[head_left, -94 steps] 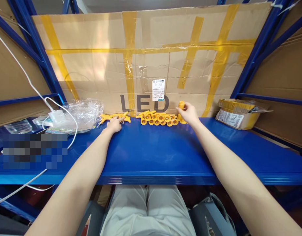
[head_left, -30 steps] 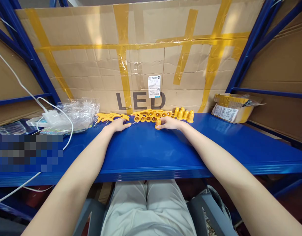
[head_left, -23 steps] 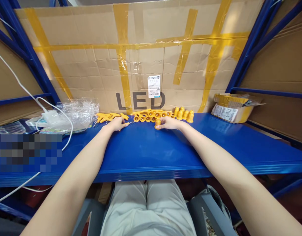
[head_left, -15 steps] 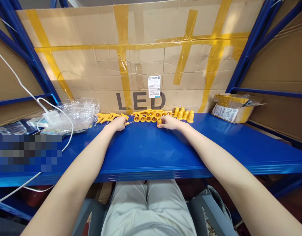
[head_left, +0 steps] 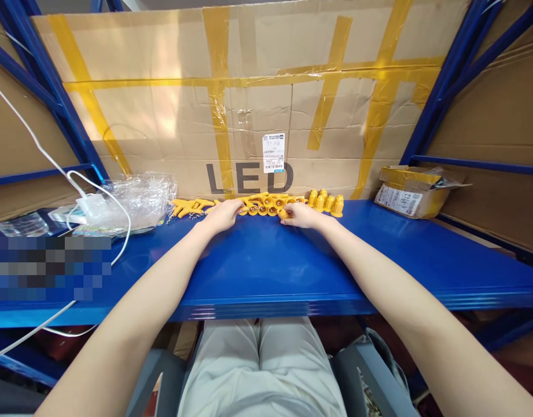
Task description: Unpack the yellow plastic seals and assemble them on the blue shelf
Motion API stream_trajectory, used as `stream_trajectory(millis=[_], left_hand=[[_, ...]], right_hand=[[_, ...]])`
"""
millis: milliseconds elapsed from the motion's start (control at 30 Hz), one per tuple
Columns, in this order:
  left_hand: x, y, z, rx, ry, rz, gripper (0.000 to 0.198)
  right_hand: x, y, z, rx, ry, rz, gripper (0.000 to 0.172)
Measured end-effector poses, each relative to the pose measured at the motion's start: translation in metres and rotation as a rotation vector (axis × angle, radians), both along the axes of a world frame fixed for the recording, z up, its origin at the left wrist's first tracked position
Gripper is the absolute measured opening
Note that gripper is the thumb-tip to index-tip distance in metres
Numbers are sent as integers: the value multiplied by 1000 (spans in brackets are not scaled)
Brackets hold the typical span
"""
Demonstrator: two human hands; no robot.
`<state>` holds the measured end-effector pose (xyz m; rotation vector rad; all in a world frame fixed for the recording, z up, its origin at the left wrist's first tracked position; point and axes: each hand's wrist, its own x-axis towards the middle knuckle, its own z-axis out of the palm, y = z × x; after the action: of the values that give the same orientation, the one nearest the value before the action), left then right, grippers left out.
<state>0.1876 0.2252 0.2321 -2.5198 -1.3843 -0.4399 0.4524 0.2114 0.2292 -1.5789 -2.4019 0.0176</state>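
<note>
My right hand (head_left: pixel 301 215) is closed around a yellow bell-shaped plastic cup (head_left: pixel 282 214), which is tipped with its mouth turned partly toward the left. My left hand (head_left: pixel 224 215) has its fingers pinched together at the left end of a row of yellow bell-shaped cups (head_left: pixel 263 210); what they hold is hidden. These cups lie on their sides in a stack, mouths facing me. Left of my left hand lies a pile of yellow branching plastic pieces (head_left: pixel 188 207) with small dark chains or springs beside them. Several more cups (head_left: pixel 320 202) stand upright to the right.
A blue metal shelf (head_left: pixel 266 260) carries everything. Behind it stands a large taped cardboard sheet (head_left: pixel 162 127) marked LED. Clear plastic bags (head_left: pixel 140 197) and a white cable (head_left: pixel 128 226) are on the left. An open cardboard box (head_left: pixel 416 194) sits at the right.
My left hand has moved right, from beside the branching pieces to the left end of the cup row. In my right hand the cup has tipped from upright toward its side.
</note>
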Motion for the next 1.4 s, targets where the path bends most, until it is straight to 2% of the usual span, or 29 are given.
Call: stream_trajectory(millis=[267,667,1000,1233,1400], left_hand=[[13,-9,-3,-10,96,-67,30],[15,-9,-5,-45,53,-79,27],[18,-8,-7,-11,-36,-164,25],[19,-1,-7,47,-49,-256,21],[13,7,-11,105,-129,-232,23]], right_hand=[[-6,-8,6,-13,-43,-6,23],[-10,-7,6,32,-33,75,29],[-16,-7,2,92,113,211,23],[-20,-5,-2,65,218,213,23],[-19,-4,-1,97,267,197,28]])
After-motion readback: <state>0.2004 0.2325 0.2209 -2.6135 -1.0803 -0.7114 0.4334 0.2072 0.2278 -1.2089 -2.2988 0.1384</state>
